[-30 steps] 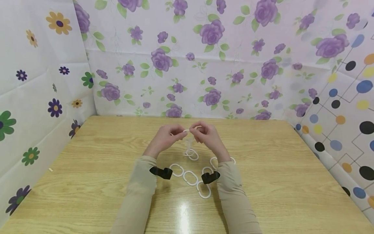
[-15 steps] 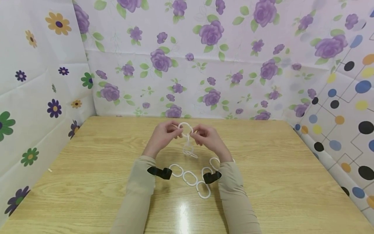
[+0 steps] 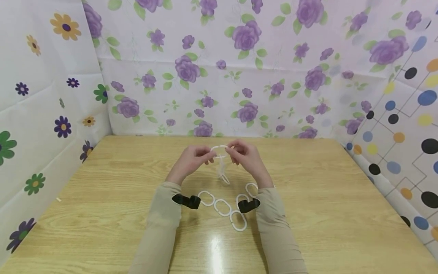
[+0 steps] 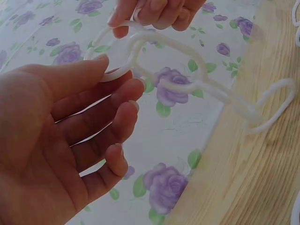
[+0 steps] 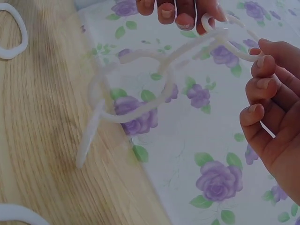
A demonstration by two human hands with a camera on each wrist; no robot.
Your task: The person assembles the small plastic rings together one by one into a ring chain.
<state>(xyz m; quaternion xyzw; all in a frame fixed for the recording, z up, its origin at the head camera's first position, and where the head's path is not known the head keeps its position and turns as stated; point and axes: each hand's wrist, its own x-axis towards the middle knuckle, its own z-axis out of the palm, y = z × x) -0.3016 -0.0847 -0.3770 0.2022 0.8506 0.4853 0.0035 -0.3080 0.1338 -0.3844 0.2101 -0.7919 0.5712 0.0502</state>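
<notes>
Between finger and thumb, my left hand (image 3: 190,160) pinches the left side of a white plastic chain link (image 3: 215,147). The right hand (image 3: 247,159) pinches the same link on its right side. More white links (image 3: 224,179) hang from it in a short chain above the table. In the left wrist view, a second link (image 4: 176,43) passes through the held link (image 4: 123,71), which shows a small gap in the head view. The right wrist view shows the lower hanging links (image 5: 136,115) blurred by motion, with the right hand's other fingers (image 5: 255,115) loosely bent.
Several white links (image 3: 223,207) lie in a curved row on the wooden table (image 3: 102,213), between the forearms. The right wrist and its black camera (image 3: 249,206) partly cover them. A small pale piece (image 3: 59,199) lies at the left edge. Flowered cloth (image 3: 205,95) stands behind.
The held link tipped up to show its full oval, then tilted back flatter. The hanging chain swung below it. Both hands stayed nearly in place; the links on the table have not moved.
</notes>
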